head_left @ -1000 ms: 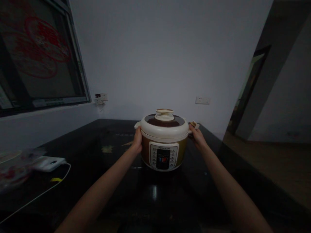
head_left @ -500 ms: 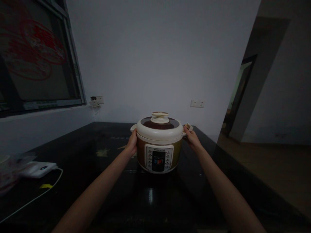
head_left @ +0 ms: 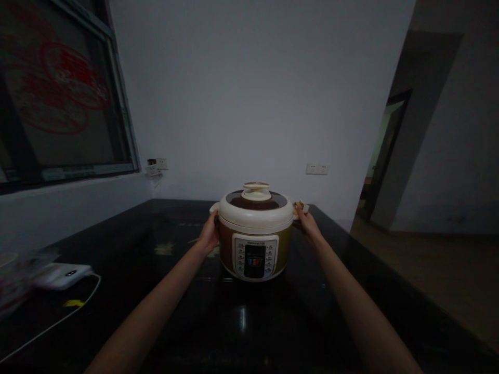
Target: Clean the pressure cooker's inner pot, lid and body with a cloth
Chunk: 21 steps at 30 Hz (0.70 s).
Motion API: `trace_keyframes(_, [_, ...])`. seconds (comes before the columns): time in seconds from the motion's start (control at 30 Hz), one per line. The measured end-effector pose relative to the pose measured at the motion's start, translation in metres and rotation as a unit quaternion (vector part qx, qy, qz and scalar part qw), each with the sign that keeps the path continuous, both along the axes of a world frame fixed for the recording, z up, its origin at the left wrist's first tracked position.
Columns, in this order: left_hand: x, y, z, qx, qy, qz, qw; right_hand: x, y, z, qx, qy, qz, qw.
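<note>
An electric pressure cooker (head_left: 255,221) with a cream lid, a knob on top and a front button panel stands upright over the middle of the black table (head_left: 175,322). On its left side, my left hand (head_left: 210,231) is closed around the side handle, its fingertips hidden behind the cooker. My right hand (head_left: 306,222) grips the handle on the other side, next to a small cream and brown piece (head_left: 301,206) whose kind I cannot make out. Whether the cooker's base touches the tabletop is hard to tell in the dim light.
To the left lie a white device (head_left: 64,275) with a white cable (head_left: 50,327), a yellow scrap (head_left: 74,303) and a clear plastic bag (head_left: 19,275). Wall sockets (head_left: 317,169) sit on the wall behind the table. A window (head_left: 62,98) is at the left.
The whole view has shifted down slightly. Both hands keep their hold on the cooker, which stays in about the same place on the table.
</note>
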<state>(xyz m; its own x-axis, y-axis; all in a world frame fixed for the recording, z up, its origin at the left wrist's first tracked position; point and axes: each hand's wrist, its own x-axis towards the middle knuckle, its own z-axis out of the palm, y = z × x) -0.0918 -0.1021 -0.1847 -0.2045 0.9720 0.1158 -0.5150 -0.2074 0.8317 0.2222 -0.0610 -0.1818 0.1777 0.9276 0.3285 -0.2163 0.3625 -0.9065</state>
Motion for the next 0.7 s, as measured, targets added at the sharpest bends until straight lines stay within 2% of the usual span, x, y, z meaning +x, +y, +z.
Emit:
trace_keyframes(0.13, [-0.033, -0.007, -0.009, 0.007, 0.071, -0.001, 0.997, 0.005, -0.008, -0.004, 0.006, -0.005, 0.014, 1.0])
trace_keyframes(0.23, [-0.07, -0.02, -0.015, -0.027, 0.172, -0.037, 0.984, 0.018, -0.023, -0.013, -0.003, -0.01, 0.012, 1.0])
trace_keyframes(0.33, [-0.108, -0.04, -0.024, -0.05, 0.281, -0.065, 0.956, 0.033, -0.051, -0.03, -0.032, -0.028, 0.006, 0.999])
trace_keyframes(0.43, [-0.135, -0.064, -0.044, -0.043, 0.37, -0.046, 0.927, 0.043, -0.086, -0.051, -0.069, -0.068, 0.02, 0.995])
trace_keyframes(0.6, [-0.141, -0.093, -0.081, 0.021, 0.472, 0.017, 0.881, 0.045, -0.126, -0.085, -0.121, -0.118, 0.039, 0.985])
trace_keyframes(0.7, [-0.136, -0.096, -0.089, 0.036, 0.527, 0.01, 0.849, 0.047, -0.131, -0.1, -0.135, -0.126, 0.027, 0.982])
